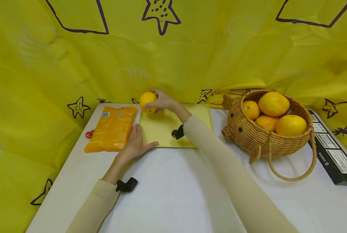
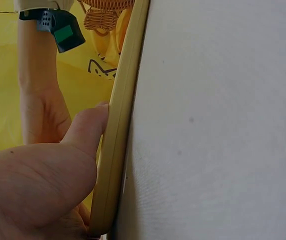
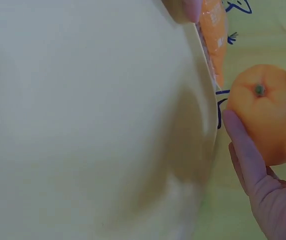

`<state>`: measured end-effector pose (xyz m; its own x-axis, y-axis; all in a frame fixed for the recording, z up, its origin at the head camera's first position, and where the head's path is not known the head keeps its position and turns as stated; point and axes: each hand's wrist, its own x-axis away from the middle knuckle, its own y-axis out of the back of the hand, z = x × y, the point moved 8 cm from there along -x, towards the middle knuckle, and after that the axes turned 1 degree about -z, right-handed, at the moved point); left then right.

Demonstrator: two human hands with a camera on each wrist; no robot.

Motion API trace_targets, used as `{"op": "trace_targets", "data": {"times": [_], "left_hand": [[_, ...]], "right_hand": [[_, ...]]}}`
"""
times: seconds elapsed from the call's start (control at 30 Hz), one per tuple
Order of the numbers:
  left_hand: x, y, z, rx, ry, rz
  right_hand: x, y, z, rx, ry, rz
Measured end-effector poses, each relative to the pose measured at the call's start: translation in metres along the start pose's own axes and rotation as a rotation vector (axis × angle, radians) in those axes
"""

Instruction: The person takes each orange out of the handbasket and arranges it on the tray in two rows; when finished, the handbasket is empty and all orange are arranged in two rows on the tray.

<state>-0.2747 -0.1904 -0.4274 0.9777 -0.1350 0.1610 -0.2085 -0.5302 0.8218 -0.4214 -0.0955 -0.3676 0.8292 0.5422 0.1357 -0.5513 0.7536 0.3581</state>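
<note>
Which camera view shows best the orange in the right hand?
The right wrist view: the orange appears large, its green stem end visible. The head view shows it smaller, partly covered by the right hand; the left wrist view lacks it.

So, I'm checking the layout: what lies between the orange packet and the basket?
In the head view: the yellow tray, then a strip of white table. The left hand touches the tray; the right hand reaches over it, holding an orange.

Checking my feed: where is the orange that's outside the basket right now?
In the head view, the orange is left of centre, held in the right hand at the far left corner of the yellow tray, right of the plastic packet.
</note>
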Motion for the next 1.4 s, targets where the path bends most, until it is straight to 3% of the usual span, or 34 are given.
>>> {"op": "trace_targets", "data": {"times": [0.23, 0.5, 0.7, 0.77, 0.83, 0.93, 1.0, 1.13, 1.23, 1.3, 1.4], "left_hand": [[-0.002, -0.003, -0.002, 0.008, -0.001, 0.016], [0.002, 0.0, -0.013, 0.051, -0.061, -0.01], [-0.002, -0.001, -0.012, 0.024, -0.028, 0.011], [-0.005, -0.002, -0.013, 0.01, -0.021, 0.019], [-0.007, -0.005, -0.015, 0.013, -0.027, 0.028], [-0.009, -0.009, -0.019, 0.023, -0.035, 0.037], [-0.008, -0.01, -0.019, 0.028, -0.038, 0.026], [-0.004, -0.009, -0.012, 0.017, -0.018, 0.007], [-0.001, -0.008, -0.005, 0.005, -0.001, 0.012], [0.001, -0.006, -0.002, -0.001, 0.005, 0.019], [0.002, -0.002, 0.002, -0.002, 0.004, 0.022]], "right_hand": [[-0.002, 0.0, -0.013, -0.001, -0.048, -0.046], [-0.003, -0.002, -0.023, -0.005, -0.112, -0.112], [-0.004, -0.001, -0.021, 0.005, -0.099, -0.137], [0.001, 0.002, -0.019, 0.049, -0.082, -0.151], [0.01, 0.008, -0.016, 0.161, -0.049, -0.174], [0.038, 0.014, -0.003, 0.389, 0.064, -0.208], [0.066, 0.011, 0.01, 0.482, 0.176, -0.205], [0.147, -0.005, 0.031, 0.453, 0.373, -0.137], [0.212, -0.009, 0.033, 0.444, 0.465, -0.106], [0.248, -0.005, 0.032, 0.477, 0.519, -0.125], [0.287, 0.013, 0.031, 0.565, 0.578, -0.218]]}}
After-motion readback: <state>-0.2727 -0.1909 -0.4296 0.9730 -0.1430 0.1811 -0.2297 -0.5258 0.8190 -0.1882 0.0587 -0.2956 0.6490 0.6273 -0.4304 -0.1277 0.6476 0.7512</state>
